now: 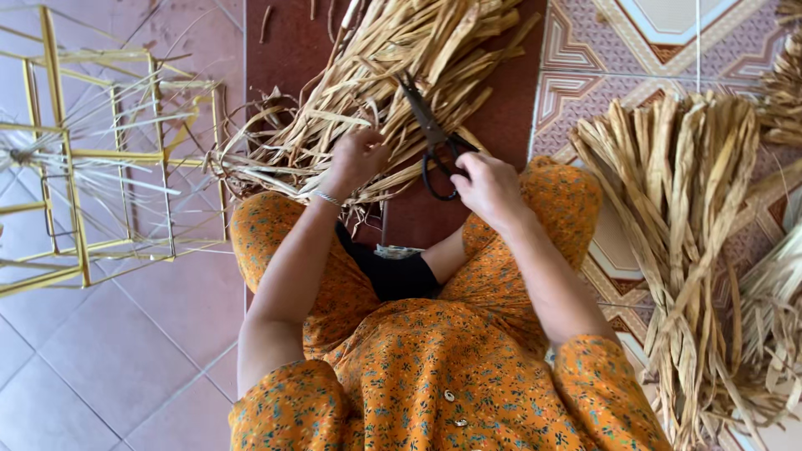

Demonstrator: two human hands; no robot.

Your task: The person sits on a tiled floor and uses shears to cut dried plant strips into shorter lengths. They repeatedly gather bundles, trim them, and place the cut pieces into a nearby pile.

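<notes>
My left hand (357, 159) grips strands of a big bundle of dried straw-coloured leaf strips (393, 75) that lies on the floor in front of my knees. My right hand (489, 188) holds black scissors (434, 138) by their loop handles, with the blades pointing up into the same bundle. I sit on the floor in an orange flowered dress (434, 376). A thin bracelet circles my left wrist.
A yellow metal wire frame (83, 159) wound with pale strips stands on the pink tiles at the left. A second sheaf of dried strips (685, 242) lies at my right on patterned tiles, with more strips at the right edge.
</notes>
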